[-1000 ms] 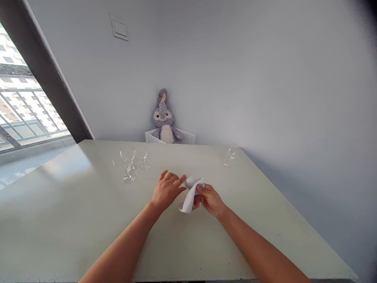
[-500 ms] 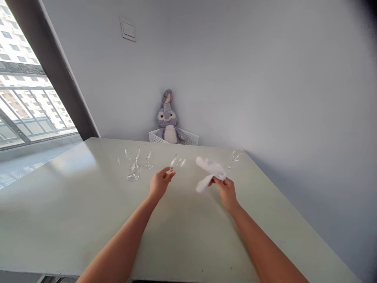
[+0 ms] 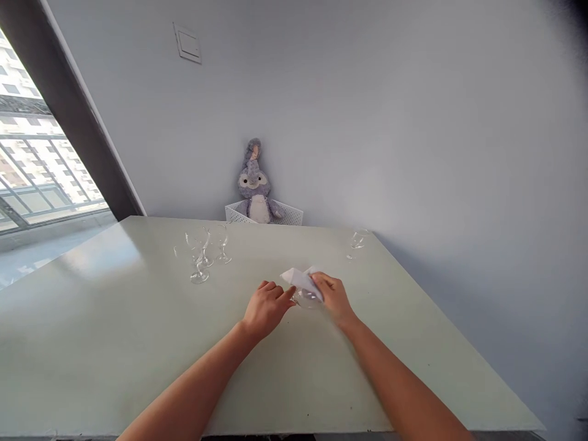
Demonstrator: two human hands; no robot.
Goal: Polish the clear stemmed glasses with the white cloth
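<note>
My left hand (image 3: 269, 308) is closed on a clear stemmed glass (image 3: 307, 300), which lies tilted on its side between my hands with its bowl toward the right. A white cloth (image 3: 301, 280) is pinched in my right hand (image 3: 332, 297) and lies against the glass, covering part of its bowl. The stem is mostly hidden by my left fingers. Off to the left stand several more clear stemmed glasses (image 3: 199, 277), close together and upright. One other glass (image 3: 357, 241) stands near the table's far right corner.
The pale green table (image 3: 285, 380) spreads out under my arms, its far edge near the wall. Behind it a purple plush toy (image 3: 258, 202) sits in a white perforated basket (image 3: 294, 215). A window (image 3: 46, 159) is at the left, a wall switch (image 3: 188, 44) above.
Both hands have come together and nearer to me. The cloth, held apart on the right before, now touches the glass. The view has shifted slightly to the right.
</note>
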